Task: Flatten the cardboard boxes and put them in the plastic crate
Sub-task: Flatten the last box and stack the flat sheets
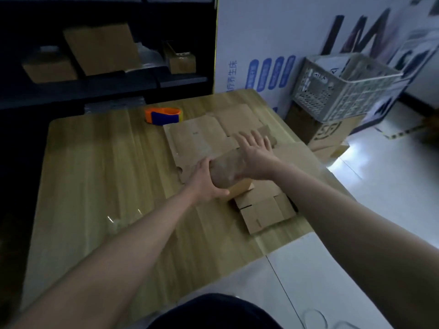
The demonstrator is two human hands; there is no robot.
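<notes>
On the wooden counter (95, 174), toward its right side, my left hand (206, 184) curls round the near end of a partly folded cardboard box (225, 170). My right hand (255, 150) lies flat on top of it, fingers straight and spread. Flattened cardboard (199, 141) lies beneath and beside the box. Well apart, beyond the counter's right edge, the plastic crate (344, 89) sits on a cardboard carton (327, 131).
</notes>
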